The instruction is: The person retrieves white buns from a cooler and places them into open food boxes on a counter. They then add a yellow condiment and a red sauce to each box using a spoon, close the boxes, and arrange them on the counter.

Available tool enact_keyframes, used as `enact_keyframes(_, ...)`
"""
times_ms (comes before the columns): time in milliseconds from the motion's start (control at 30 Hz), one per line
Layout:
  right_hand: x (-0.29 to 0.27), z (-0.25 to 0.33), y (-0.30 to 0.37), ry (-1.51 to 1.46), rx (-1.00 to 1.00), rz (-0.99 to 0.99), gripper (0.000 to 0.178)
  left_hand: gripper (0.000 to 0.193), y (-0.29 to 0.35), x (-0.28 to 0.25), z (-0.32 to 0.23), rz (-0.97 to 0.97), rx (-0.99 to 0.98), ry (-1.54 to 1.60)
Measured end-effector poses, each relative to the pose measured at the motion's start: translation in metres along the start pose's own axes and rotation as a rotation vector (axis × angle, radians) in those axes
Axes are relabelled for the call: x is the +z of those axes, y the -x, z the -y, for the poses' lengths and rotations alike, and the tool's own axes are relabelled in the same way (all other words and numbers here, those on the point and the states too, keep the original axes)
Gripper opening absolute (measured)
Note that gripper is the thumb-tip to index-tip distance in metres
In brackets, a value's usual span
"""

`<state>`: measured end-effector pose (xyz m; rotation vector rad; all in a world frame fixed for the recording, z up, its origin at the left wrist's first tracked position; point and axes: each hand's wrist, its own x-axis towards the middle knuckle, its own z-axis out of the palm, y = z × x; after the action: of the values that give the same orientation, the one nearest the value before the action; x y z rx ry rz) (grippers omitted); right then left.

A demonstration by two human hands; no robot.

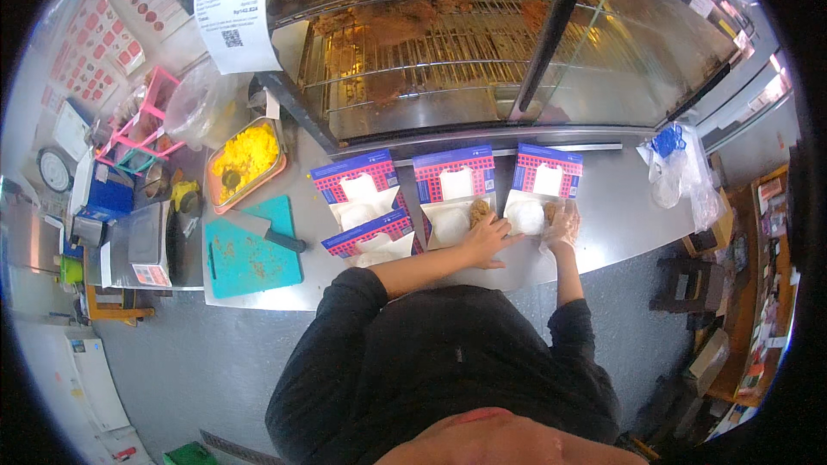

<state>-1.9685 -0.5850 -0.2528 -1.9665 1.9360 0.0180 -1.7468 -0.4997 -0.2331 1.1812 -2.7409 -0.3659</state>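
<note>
My left hand (488, 243), bare, has its fingers spread at the front edges of the middle and right boxes. In a clear plastic glove, my right hand (563, 226) closes on a piece of fried chicken (550, 209) inside the right box (572, 174). Beside that piece lies a white rounded lump (525, 217), perhaps wrapped rice. The middle box (428, 174) holds a similar white lump (450, 226) and fried chicken (478, 210). To the left, a back box (327, 175) and a front box (345, 245) also stand with raised lids and white contents; no chicken shows in them.
A knife (274, 232) lies on a turquoise cutting board (220, 267) at the left. Behind it sits a tray (281, 164) of yellow shredded food. A glass display case (413, 112) with racks borders the counter's back. Plastic bags (680, 172) hang at the right; a paper receipt (237, 0) hangs upper left.
</note>
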Motion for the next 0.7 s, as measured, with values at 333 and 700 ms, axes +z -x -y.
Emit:
enact_keyframes(333, -0.035, 0.072, 0.026, 0.672, 0.0, 0.358, 0.063, 0.053, 0.107, -0.072, -0.011, -0.593, -0.288, 0.169)
enact_keyframes(700, -0.191, 0.45, 0.008, 0.295, -1.137, -0.488, 0.053, 0.028, 0.244, -0.104, -0.017, -1.161, -0.858, -0.128)
